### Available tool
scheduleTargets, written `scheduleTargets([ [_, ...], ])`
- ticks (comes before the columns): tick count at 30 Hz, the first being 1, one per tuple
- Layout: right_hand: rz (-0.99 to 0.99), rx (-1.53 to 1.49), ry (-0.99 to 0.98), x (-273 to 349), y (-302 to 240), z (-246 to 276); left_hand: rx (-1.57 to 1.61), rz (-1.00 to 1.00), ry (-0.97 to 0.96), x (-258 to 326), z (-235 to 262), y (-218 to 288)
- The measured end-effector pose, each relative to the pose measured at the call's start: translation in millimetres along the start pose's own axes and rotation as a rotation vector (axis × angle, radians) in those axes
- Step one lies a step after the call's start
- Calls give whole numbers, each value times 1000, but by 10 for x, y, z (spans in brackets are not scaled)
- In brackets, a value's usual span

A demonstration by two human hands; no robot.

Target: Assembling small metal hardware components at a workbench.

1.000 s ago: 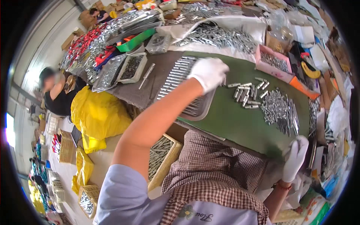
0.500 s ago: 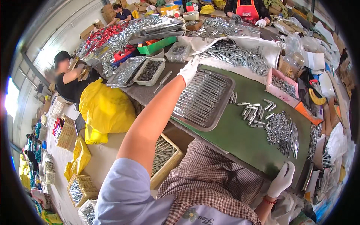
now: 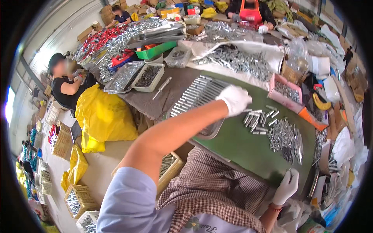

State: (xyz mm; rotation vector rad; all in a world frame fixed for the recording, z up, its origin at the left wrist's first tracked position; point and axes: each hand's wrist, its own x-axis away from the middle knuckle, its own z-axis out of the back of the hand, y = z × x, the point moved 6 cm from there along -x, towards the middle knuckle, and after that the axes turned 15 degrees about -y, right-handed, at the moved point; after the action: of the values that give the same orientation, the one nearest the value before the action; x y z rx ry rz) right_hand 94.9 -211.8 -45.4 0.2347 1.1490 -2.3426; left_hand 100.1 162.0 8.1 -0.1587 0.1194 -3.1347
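My left hand, in a white glove, is above the right side of a metal tray, beside a small group of short metal cylinders. Its fingers curl inward, and what they hold, if anything, is hidden. Many slim metal rods lie side by side in the tray; my forearm covers part of them. My right hand, also gloved in white, rests at the near edge of the green work surface with its fingers extended and nothing visible in them.
Small metal parts are heaped beside thin pins. A pink box of parts stands at the right. More metal pieces lie on white sheeting behind the tray. A lone rod-shaped tool lies at left. Other people work across the bench.
My left hand has moved right and nearer, from the tray's far edge to its right side by the cylinders. My right hand stays near the bench edge. The view has shifted slightly.
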Motion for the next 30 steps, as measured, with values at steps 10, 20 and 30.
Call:
scheduleTargets([
  [10, 83, 33, -39, 48, -74, -12, -18, 85, -98, -122, -14, 247],
  [20, 101, 181, -314, -94, -294, -74, -59, -294, -322, 483, 24, 1782],
  [30, 186, 361, -353, 133, -415, -27, 428, -324, 136, 748, -407, 1976],
])
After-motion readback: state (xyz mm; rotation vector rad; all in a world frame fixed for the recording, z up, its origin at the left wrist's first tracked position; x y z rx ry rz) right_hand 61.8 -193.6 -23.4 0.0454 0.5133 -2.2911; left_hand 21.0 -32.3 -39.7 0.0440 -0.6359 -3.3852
